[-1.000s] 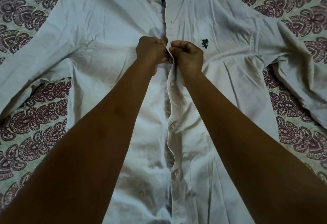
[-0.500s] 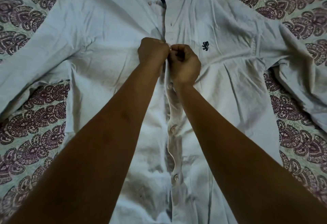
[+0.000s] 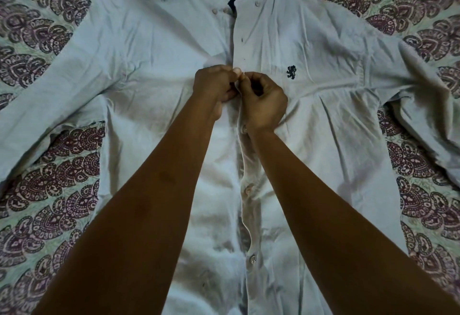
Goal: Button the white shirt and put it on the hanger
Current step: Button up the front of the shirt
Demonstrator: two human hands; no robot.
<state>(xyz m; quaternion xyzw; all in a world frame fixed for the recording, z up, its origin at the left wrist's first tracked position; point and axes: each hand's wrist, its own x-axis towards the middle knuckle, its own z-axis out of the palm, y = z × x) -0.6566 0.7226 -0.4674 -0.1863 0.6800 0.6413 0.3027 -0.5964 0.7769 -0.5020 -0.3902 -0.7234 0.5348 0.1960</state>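
Both hands, left hand (image 3: 215,85) and right hand (image 3: 263,100), pinch white shirt (image 3: 323,125) placket mid-chest; soft limp cloth, best gripped at button edge

1 white shirt (image 3: 323,115), 2 hands: left hand (image 3: 215,85), right hand (image 3: 263,102); 6 visible buttons (image 3: 247,191); 1 patterned bedsheet (image 3: 49,190).

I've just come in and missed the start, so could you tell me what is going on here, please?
A person is buttoning a white shirt laid flat, front up, on a patterned bedsheet. The left hand and right hand pinch the front edges together at chest height. Three buttons below the hands look fastened; the part up to the collar is open. No hanger is in view.
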